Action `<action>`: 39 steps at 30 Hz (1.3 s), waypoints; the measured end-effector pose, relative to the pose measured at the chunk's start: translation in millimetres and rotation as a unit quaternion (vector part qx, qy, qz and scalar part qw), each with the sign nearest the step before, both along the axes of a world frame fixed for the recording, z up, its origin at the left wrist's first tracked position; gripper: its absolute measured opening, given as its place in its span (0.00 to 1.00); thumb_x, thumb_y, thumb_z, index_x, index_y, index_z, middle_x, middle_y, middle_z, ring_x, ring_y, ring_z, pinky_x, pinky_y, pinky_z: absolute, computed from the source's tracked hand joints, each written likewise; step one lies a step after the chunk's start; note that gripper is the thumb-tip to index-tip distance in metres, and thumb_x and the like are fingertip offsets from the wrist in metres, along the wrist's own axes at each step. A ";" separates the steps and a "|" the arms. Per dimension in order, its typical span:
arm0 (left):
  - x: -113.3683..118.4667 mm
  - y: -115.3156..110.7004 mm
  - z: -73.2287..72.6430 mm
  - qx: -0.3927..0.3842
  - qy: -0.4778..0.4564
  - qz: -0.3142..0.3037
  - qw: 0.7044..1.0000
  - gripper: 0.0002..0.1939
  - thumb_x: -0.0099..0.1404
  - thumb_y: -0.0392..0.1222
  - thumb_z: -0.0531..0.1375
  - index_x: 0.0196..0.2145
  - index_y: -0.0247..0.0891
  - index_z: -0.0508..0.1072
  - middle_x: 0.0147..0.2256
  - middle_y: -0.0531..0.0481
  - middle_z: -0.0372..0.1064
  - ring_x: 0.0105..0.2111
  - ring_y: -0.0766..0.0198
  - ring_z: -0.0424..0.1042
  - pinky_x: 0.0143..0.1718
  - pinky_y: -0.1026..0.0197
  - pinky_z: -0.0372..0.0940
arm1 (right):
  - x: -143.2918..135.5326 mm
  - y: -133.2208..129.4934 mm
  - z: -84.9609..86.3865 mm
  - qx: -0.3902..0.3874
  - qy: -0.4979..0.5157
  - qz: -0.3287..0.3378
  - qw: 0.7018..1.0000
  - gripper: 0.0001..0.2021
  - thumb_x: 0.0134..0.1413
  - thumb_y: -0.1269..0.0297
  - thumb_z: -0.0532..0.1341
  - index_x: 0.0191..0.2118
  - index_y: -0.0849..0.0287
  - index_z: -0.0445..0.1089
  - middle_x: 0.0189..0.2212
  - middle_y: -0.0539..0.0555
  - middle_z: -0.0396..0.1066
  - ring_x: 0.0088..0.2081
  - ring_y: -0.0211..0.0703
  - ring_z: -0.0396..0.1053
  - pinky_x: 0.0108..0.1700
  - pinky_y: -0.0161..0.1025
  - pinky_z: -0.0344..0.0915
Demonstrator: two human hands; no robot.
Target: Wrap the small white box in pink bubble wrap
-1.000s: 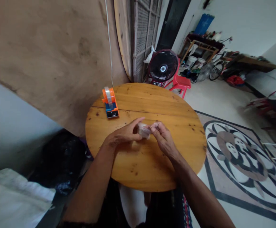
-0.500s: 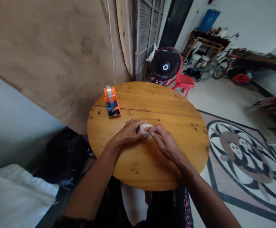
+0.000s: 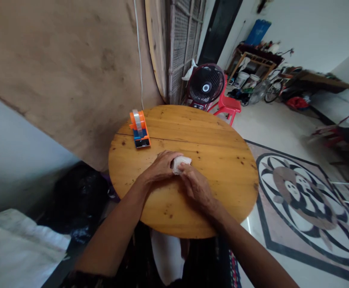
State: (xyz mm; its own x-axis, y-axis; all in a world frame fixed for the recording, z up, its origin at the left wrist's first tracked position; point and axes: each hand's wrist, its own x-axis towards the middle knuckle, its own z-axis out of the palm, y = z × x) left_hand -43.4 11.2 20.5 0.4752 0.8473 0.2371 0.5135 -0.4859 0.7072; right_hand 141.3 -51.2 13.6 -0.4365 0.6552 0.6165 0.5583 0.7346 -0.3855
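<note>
A small whitish wrapped bundle [image 3: 180, 163] is between my hands, over the middle of the round wooden table [image 3: 219, 140]. Curled around its left side, my left hand [image 3: 163, 166] grips it. The fingers of my right hand [image 3: 195, 182] press on the bundle's near right side, with the palm turned down. What the wrapping covers is hidden. Beyond my left hand, near the table's far left edge, stands an orange and blue tape dispenser [image 3: 139, 129] with a roll of clear tape.
A brown board [image 3: 72, 60] leans along the left. Past the table are a dark fan [image 3: 206, 86] and a red plastic chair [image 3: 230, 103]. A black bag [image 3: 78, 196] lies low on the left. The floor at right carries a panda pattern [image 3: 306, 204].
My right hand has moved left and closer in, from pinching at the bundle's right edge to pressing its fingers against it. My left hand keeps its grip. The view has shifted slightly.
</note>
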 end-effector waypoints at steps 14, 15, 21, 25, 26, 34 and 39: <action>12.0 -2.4 5.5 -0.183 -0.192 0.095 0.960 0.27 0.57 0.45 0.61 0.54 0.35 0.68 0.39 0.44 0.74 0.32 0.61 0.73 0.29 0.62 0.67 | 0.0 44.5 40.0 -0.224 0.159 -0.061 0.960 0.08 0.62 0.59 0.54 0.37 0.56 0.66 0.32 0.52 0.73 0.32 0.39 0.70 0.36 0.36 0.66; 13.2 -2.6 5.2 -0.190 -0.194 0.097 0.958 0.24 0.58 0.46 0.60 0.52 0.35 0.70 0.37 0.45 0.74 0.30 0.62 0.72 0.27 0.63 0.66 | -1.2 48.0 37.9 -0.219 0.147 -0.069 0.962 0.08 0.62 0.59 0.54 0.37 0.56 0.66 0.30 0.51 0.72 0.31 0.39 0.69 0.34 0.35 0.65; 12.7 -4.0 10.4 -0.284 -0.234 0.101 0.924 0.18 0.59 0.49 0.59 0.42 0.34 0.71 0.34 0.45 0.71 0.21 0.67 0.68 0.17 0.65 0.63 | -11.4 52.1 21.0 -0.169 0.017 -0.132 0.976 0.09 0.62 0.62 0.51 0.40 0.57 0.67 0.34 0.56 0.75 0.36 0.45 0.71 0.39 0.39 0.64; 7.9 -4.5 14.7 -0.365 -0.299 0.047 0.881 0.24 0.55 0.44 0.63 0.49 0.36 0.67 0.44 0.42 0.70 0.30 0.63 0.74 0.23 0.63 0.70 | -13.0 54.8 12.0 -0.148 -0.002 -0.164 0.975 0.12 0.62 0.61 0.50 0.41 0.58 0.67 0.36 0.59 0.75 0.36 0.47 0.72 0.39 0.40 0.64; 7.4 -4.8 15.3 -0.368 -0.296 0.041 0.880 0.26 0.54 0.43 0.63 0.51 0.37 0.66 0.44 0.43 0.70 0.30 0.63 0.74 0.24 0.63 0.70 | -12.3 56.2 11.4 -0.150 0.001 -0.166 0.975 0.12 0.62 0.61 0.50 0.41 0.58 0.67 0.36 0.59 0.75 0.36 0.46 0.72 0.39 0.40 0.64; 9.2 -7.4 20.9 -0.287 -0.167 0.058 0.942 0.21 0.57 0.51 0.62 0.43 0.34 0.71 0.28 0.51 0.70 0.17 0.70 0.63 0.17 0.66 0.59 | -4.5 61.5 15.8 -0.214 0.111 -0.142 0.960 0.09 0.60 0.58 0.52 0.35 0.56 0.66 0.28 0.51 0.71 0.30 0.40 0.68 0.33 0.35 0.63; 9.5 -3.2 13.5 -0.221 -0.132 0.087 0.962 0.17 0.56 0.51 0.62 0.35 0.34 0.74 0.27 0.51 0.71 0.24 0.66 0.67 0.25 0.65 0.60 | -1.5 59.3 18.2 -0.272 0.201 -0.084 0.937 0.08 0.59 0.59 0.55 0.34 0.57 0.68 0.29 0.51 0.71 0.30 0.38 0.67 0.33 0.34 0.64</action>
